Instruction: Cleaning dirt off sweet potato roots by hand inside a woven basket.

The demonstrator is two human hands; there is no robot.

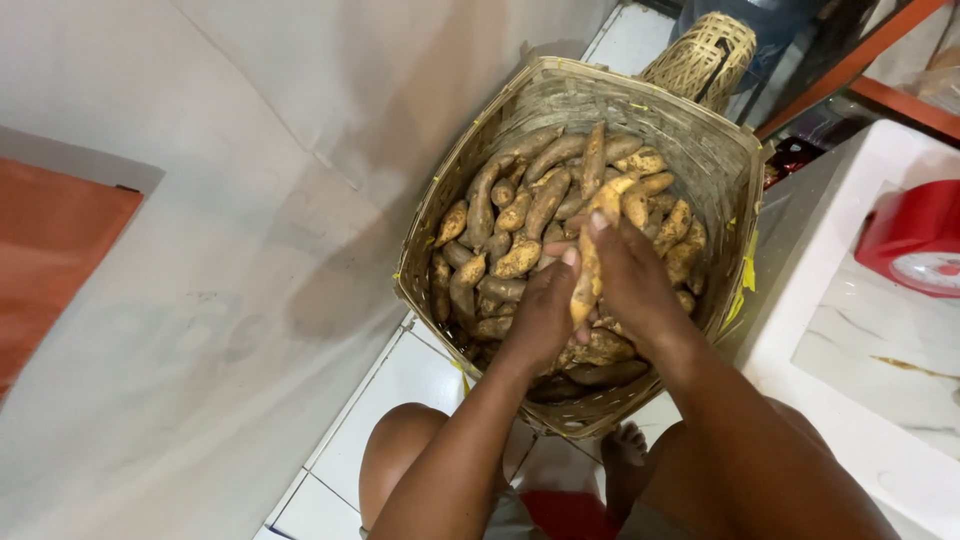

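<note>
We see one large woven basket on the tiled floor, heaped with yellowish tubers, too many to count. Both hands meet over the heap: left hand and right hand are each closed around one long tuber, held upright between them. One smaller woven basket stands behind.

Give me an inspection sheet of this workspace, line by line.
Surface: white tiled floor, pale sheet at the left.
Job's things: woven basket full of soil-dusted sweet potatoes.
Clutter: smaller woven basket behind; red and white object on the white counter.
Hands: left hand and right hand together hold one sweet potato over the basket.
Cables: nothing seen.
Surroundings: orange frame at the top right.
</note>
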